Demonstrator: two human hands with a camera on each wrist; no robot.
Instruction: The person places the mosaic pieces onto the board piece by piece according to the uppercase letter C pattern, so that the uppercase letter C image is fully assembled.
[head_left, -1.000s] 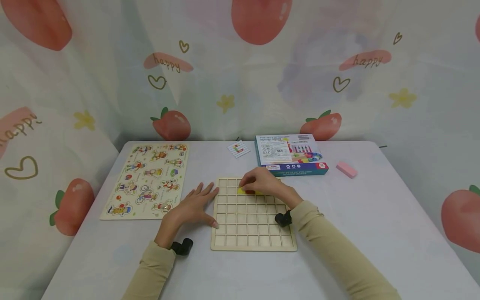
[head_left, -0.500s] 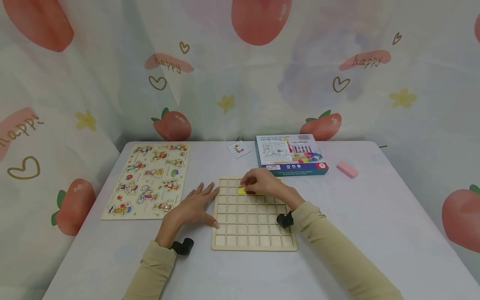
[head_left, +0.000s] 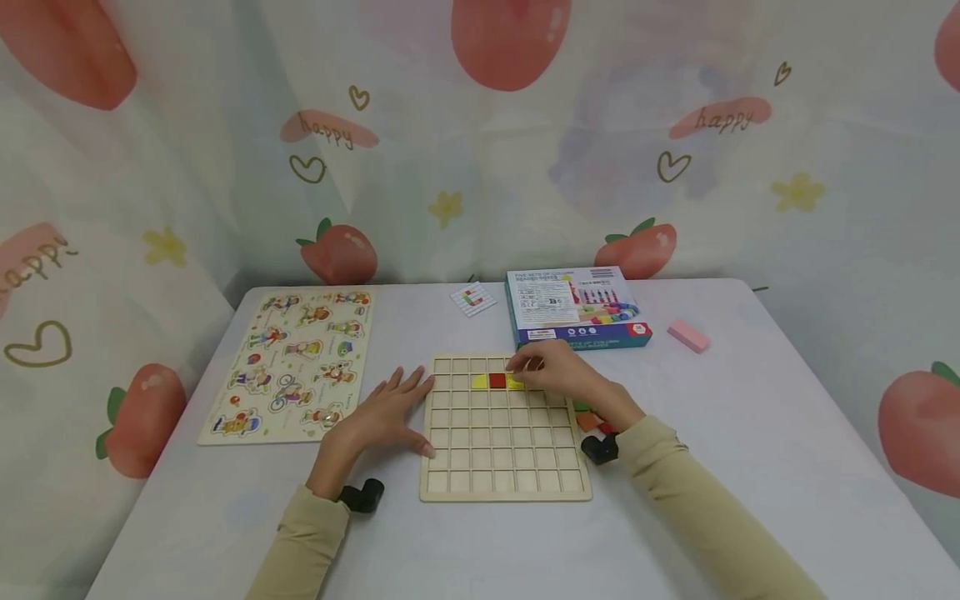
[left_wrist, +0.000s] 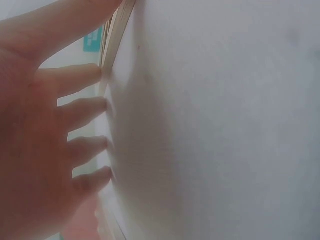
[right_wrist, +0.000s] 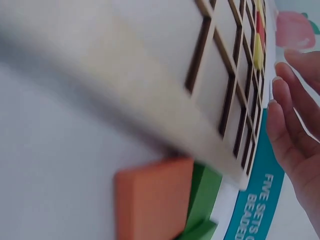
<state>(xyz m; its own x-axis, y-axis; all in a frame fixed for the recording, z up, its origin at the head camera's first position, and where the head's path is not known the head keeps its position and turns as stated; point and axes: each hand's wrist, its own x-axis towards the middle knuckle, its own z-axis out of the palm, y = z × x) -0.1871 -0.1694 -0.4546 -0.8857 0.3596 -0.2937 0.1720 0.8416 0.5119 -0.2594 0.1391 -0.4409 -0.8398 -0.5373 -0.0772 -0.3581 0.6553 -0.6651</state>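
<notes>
My left hand (head_left: 386,414) lies with spread fingers along the left edge of the wooden grid board (head_left: 504,483), thumb at its lower left side. In the left wrist view the fingertips (left_wrist: 102,142) come down at the white tabletop beside the board. Over the board's upper right part is my right hand (head_left: 562,371), fingers loosely bent. Its fingertips are close to a yellow piece (head_left: 514,382) in the second row. A red square (head_left: 497,381) sits left of that, then a yellow piece with a curved side (head_left: 479,382). In the right wrist view the fingers (right_wrist: 287,127) hold nothing.
Orange (head_left: 587,421), green (right_wrist: 202,195) and red (head_left: 607,428) pieces lie by the board's right edge, partly behind my right wrist. Behind stand a box (head_left: 573,308) and a small pattern card (head_left: 473,299). A pink block (head_left: 688,336) lies right, a picture puzzle (head_left: 296,362) left.
My right hand has shifted right along the second row, uncovering the red square and part of the right yellow piece. Loose pieces beside the board now show. My left hand stays put.
</notes>
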